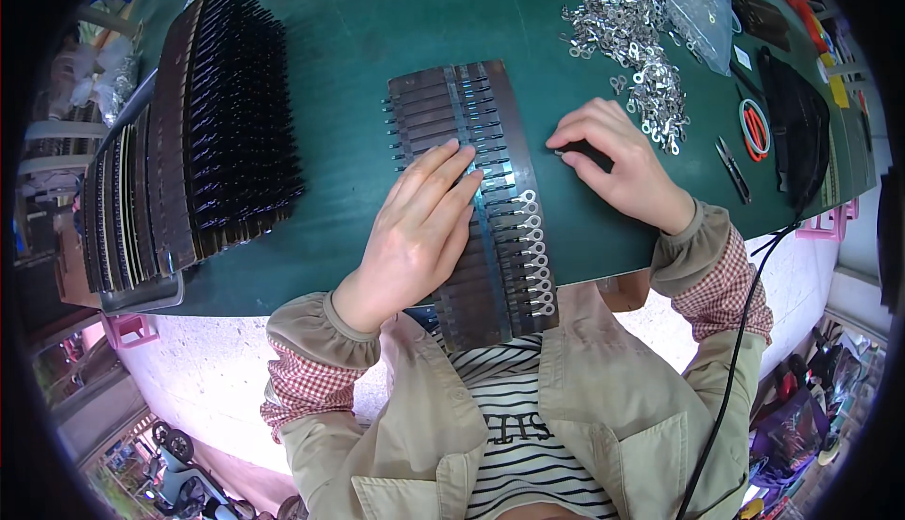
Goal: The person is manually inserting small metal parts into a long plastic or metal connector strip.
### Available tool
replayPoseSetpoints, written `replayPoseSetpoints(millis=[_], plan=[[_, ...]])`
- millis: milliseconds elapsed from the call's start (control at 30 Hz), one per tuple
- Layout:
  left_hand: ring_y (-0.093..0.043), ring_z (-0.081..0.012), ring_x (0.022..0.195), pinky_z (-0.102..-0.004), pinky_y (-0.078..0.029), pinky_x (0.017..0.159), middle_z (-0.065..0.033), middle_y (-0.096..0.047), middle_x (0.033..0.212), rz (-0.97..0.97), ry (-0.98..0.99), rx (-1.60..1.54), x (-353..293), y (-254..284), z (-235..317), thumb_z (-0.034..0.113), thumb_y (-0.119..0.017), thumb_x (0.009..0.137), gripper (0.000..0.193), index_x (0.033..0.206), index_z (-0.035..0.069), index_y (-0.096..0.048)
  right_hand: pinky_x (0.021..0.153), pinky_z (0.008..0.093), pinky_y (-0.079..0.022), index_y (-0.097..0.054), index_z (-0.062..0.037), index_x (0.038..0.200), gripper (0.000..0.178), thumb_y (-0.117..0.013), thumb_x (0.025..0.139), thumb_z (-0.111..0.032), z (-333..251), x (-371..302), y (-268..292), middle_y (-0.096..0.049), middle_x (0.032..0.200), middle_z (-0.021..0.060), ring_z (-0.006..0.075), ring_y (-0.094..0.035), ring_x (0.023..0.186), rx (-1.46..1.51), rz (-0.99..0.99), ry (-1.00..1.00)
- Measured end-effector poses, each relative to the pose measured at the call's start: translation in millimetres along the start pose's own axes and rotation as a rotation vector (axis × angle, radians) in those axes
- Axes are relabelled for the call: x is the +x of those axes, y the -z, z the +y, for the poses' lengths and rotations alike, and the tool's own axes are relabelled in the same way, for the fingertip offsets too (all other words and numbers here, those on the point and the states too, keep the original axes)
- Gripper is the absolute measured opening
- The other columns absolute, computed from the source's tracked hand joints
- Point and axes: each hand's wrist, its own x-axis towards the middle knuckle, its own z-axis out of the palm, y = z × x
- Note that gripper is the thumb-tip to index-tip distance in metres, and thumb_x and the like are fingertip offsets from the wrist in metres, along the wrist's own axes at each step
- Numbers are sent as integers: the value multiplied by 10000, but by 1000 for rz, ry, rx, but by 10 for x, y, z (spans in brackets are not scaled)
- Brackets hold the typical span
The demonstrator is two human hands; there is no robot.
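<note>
A dark brown strip board [434, 105] lies before me, crossed by a row of thin black leads held under a glossy lengthwise band. Along the lower part of its right edge, silver ring terminals [539, 247] sit on the lead ends; the upper lead ends are bare. My left hand [415, 228] rests flat over the board's middle with fingers stretched out, holding nothing. To the right of the board, my right hand [613, 157] is curled just above the table, thumb and fingers closed round something small and dark, mostly hidden by the fingers.
Loose ring terminals [622, 25] are heaped at the far right beside a clear plastic bag [693, 1]. Snips [732, 169], an orange-and-white coil [754, 129] and a black pouch [797, 124] lie at the right. Bristling boards [179, 143] stand packed in a rack at left.
</note>
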Motion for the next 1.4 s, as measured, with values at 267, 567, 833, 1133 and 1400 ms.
replayPoseSetpoints(millis=[267,567,833,1133,1400], plan=[[-575,-419,1317,-487,-478,1084,-225,-633,1352,-5,5,-6,7,11,25,-66,-689,854,382,1235,-77,-660,842,352,-411,-619,-78,886,147,-755,829,-69,-6,58,97,-569,877,34,222,-562,878,-82,-189,-59],[-586,-416,1300,-483,-494,1066,-225,-637,1339,-2,-7,19,5,-3,22,-62,-700,849,384,1231,-74,-663,853,356,-407,-626,-68,896,146,-755,832,-45,-137,186,-115,-574,910,36,221,-561,913,75,-275,72],[-577,-414,1301,-496,-495,1061,-226,-626,1339,4,-17,26,-5,-18,3,-50,-707,825,397,1219,-61,-668,854,364,-414,-635,-64,911,132,-750,848,-49,-135,169,-172,-584,917,41,228,-570,918,72,-210,81],[-551,-418,1318,-516,-477,1068,-223,-601,1374,-12,-21,-6,-15,-13,-17,2,-730,826,412,1231,-43,-669,820,374,-457,-661,-39,955,119,-730,859,-29,-173,105,-208,-608,942,60,251,-596,915,34,-137,113],[-487,-415,1352,-544,-404,1123,-208,-534,1471,-117,-31,30,22,34,50,157,-772,861,453,1276,9,-670,844,401,-536,-689,14,1103,333,-693,771,47,-211,-134,-99,-651,1088,118,308,-641,1004,-70,-87,201]])
